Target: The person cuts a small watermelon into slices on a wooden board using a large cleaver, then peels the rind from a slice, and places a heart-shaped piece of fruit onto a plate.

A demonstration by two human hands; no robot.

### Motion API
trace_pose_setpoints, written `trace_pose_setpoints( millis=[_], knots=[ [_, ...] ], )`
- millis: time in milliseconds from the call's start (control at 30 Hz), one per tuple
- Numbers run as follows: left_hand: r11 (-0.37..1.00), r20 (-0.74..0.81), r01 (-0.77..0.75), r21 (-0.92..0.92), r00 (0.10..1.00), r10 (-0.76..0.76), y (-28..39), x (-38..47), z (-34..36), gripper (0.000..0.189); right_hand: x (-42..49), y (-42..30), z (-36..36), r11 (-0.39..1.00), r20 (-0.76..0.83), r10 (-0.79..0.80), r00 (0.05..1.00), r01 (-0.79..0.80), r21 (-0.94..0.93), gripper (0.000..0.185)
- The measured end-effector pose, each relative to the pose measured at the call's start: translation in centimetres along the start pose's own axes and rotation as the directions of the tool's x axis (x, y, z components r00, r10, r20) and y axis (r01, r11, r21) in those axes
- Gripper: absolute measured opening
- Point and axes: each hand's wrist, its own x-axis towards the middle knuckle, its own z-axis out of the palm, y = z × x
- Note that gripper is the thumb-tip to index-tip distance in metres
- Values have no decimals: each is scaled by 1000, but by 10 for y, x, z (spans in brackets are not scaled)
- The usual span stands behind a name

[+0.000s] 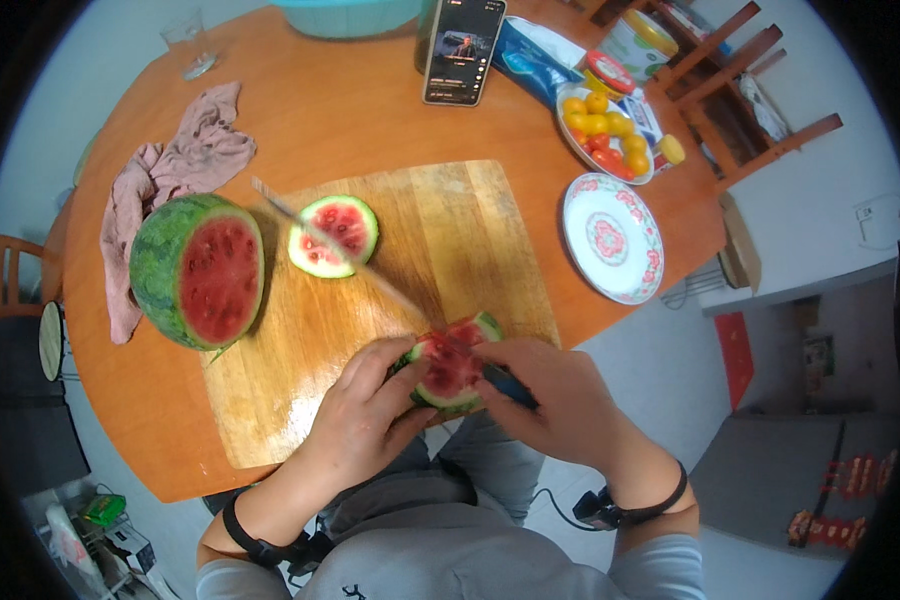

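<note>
My left hand (371, 405) grips the left side of a watermelon piece (450, 367) at the near right edge of a wooden cutting board (465, 232). In my right hand (555, 397) is the dark handle of a long knife (379, 283), whose blurred blade crosses the piece's red flesh and points to the far left. How deep the blade sits cannot be made out. A round watermelon end slice (335, 236) lies flesh up beyond the blade. To the left a large cut watermelon (195, 270) rests at the board's edge, its red face turned right.
A pink cloth (195, 135) lies behind the watermelon. Right of the board are a floral plate (613, 238) and a bowl of tomatoes (607, 139). At the back stand a phone (463, 52), a teal basin (356, 19) and a drinking glass (191, 45).
</note>
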Motion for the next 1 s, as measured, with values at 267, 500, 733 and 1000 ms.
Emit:
trace_pose_setpoints(
  millis=[267, 500, 733, 1000],
  knots=[
    [1000, -1, -3, 8, 1000, 3, -1, 0, 1, 46, -19, 1, 1, 757, -52, 386, 921, -285, 588, 27],
    [1000, -24, 0, 20, 1000, 0, -1, -1, 3, 48, -25, 4, 9, 750, -22, 390, 921, -304, 587, 32],
    [1000, -18, 15, 25, 1000, -15, 0, -1, 2, 49, -23, 2, 14, 719, -6, 416, 909, -325, 614, 32],
    [999, -6, 17, 42, 1000, -17, 1, 0, 3, 50, -20, 1, 33, 660, 10, 520, 854, -409, 631, 25]
  ],
)
